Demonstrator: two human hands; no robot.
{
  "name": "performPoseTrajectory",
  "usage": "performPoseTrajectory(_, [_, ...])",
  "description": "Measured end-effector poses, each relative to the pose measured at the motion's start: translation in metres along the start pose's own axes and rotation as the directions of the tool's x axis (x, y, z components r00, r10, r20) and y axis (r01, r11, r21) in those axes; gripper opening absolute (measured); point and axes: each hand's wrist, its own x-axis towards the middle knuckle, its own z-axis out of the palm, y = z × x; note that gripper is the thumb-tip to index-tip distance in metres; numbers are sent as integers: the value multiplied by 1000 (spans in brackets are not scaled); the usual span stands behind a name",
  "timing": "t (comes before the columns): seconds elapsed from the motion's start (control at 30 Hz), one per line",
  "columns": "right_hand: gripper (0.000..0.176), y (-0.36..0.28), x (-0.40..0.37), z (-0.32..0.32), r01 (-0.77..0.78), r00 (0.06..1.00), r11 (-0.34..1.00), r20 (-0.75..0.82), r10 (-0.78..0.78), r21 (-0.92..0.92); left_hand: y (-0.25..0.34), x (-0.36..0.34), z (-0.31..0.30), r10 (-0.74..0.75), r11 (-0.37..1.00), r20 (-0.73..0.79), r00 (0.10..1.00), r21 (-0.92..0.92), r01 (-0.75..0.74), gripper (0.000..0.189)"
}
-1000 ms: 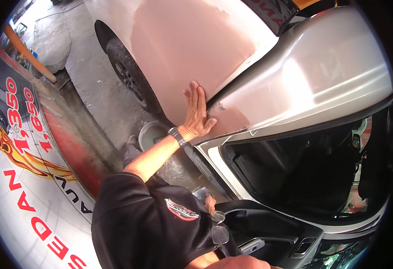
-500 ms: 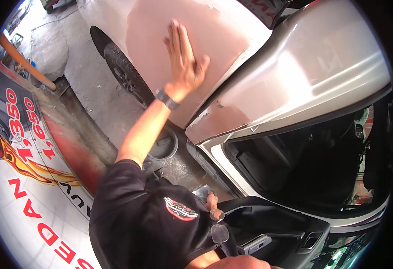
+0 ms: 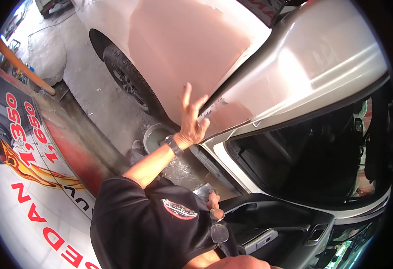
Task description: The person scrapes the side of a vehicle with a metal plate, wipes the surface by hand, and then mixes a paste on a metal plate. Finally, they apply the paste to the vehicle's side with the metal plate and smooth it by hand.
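Observation:
My left hand (image 3: 191,121), with a dark watch (image 3: 174,145) at its wrist, has its fingers spread. In this view it overlaps the lower corner of a car body panel with a large dull pinkish patch (image 3: 183,49), right by the seam to the silver panel (image 3: 290,80). That silver panel has a smaller pinkish-brown patch (image 3: 232,114) at its lower corner. Low beside my body, my right hand (image 3: 214,199) grips a flat grey piece (image 3: 202,192), partly hidden by my fingers and shirt.
A round bucket (image 3: 150,142) stands on the wet floor below my left hand. The wheel (image 3: 127,76) is beyond it. An opened black-trimmed car door (image 3: 277,219) lies at my right. To the left are a printed banner (image 3: 35,210) and an orange pole (image 3: 26,67). Eyeglasses (image 3: 219,232) hang at my shirt.
My left hand has come down from the middle of the pinkish patch towards the panel's lower corner, its fingers now more spread. My right hand keeps hold of the grey piece.

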Motion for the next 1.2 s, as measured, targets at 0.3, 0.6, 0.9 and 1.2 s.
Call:
performPoseTrajectory(0.3, [51, 0, -48, 8, -56, 998, 997, 18, 57, -55, -15, 39, -18, -11, 992, -75, 997, 124, 20, 53])
performPoseTrajectory(0.6, [42, 36, 14, 20, -14, 1000, 999, 3, 14, -48, -7, 37, -36, 1, 977, 17, 1000, 215, -5, 45])
performPoseTrajectory(0.9, [43, -8, -44, 34, 21, 1000, 1000, 10, -21, -8, -67, 27, -70, -246, 858, -159, 956, 423, 292, 38])
performPoseTrajectory(1.2, [61, -12, -37, 27, 39, 999, 997, 34, -37, -71, 13, 148, -56, 223, 955, 89, 971, 179, -236, 34])
